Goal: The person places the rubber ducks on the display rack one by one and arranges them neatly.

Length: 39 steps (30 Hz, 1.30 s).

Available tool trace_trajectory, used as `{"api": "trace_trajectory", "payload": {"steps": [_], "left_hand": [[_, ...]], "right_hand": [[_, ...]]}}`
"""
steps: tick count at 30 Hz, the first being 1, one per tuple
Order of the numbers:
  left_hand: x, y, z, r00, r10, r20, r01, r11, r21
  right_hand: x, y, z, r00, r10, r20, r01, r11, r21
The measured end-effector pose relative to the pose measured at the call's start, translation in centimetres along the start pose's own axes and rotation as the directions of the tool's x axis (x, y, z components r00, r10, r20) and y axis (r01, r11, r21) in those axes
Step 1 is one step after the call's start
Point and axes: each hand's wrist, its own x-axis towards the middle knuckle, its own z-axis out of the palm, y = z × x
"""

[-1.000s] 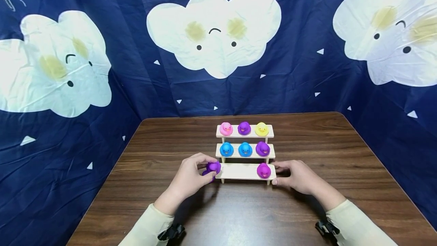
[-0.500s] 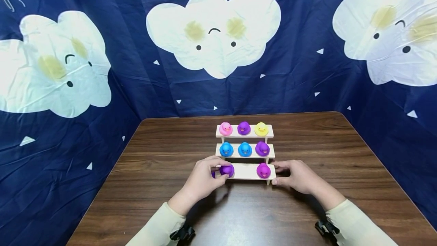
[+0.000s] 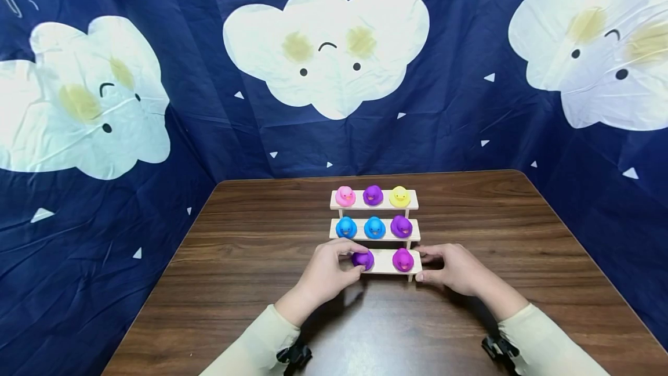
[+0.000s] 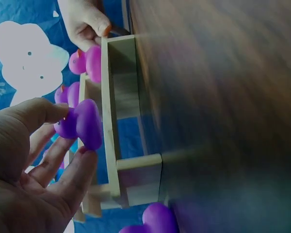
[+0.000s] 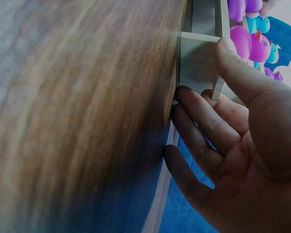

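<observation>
My left hand (image 3: 327, 270) pinches a purple rubber duck (image 3: 364, 259) between thumb and fingers, close over the lowest step of a three-step wooden stand (image 3: 384, 267). In the left wrist view that held duck (image 4: 88, 125) is at the step's edge. A magenta duck (image 3: 403, 260) sits at the right end of the same step. My right hand (image 3: 458, 270) grips this end of the stand, its thumb at the front corner and fingers behind. Another purple duck (image 4: 157, 221) lies beyond the stand's left end, hidden by my left hand in the head view.
Pink (image 3: 345, 196), purple (image 3: 373, 195) and yellow (image 3: 400, 196) ducks line the top step. Two blue ducks (image 3: 374, 227) and a purple one (image 3: 401, 227) fill the middle step. The stand is on a brown wooden table (image 3: 250, 219), with a blue cloud-print cloth (image 3: 209, 132) behind.
My left hand has carried the purple duck rightward, from beside the stand's left end to over the lowest step. The right hand has stayed at the stand's right end.
</observation>
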Motion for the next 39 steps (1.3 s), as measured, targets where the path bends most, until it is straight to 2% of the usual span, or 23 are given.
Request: {"api": "trace_trajectory", "payload": {"steps": [10, 16, 39], "left_hand": [[0.7, 0.5, 1.3, 1.000, 0.027, 0.013, -0.027, 1.000, 0.003], [0.9, 0.7, 1.8, 1.000, 0.010, 0.028, -0.010, 1.000, 0.026], [1.1, 0.7, 2.1, 0.998, -0.023, 0.060, 0.017, 0.994, 0.104]], "right_hand": [[0.0, 0.0, 0.0, 1.000, -0.002, 0.002, 0.002, 1.000, 0.002], [0.0, 0.0, 0.0, 1.000, 0.002, 0.000, -0.002, 1.000, 0.000], [-0.1, 0.0, 0.1, 1.000, 0.021, 0.002, -0.021, 1.000, -0.001]]}}
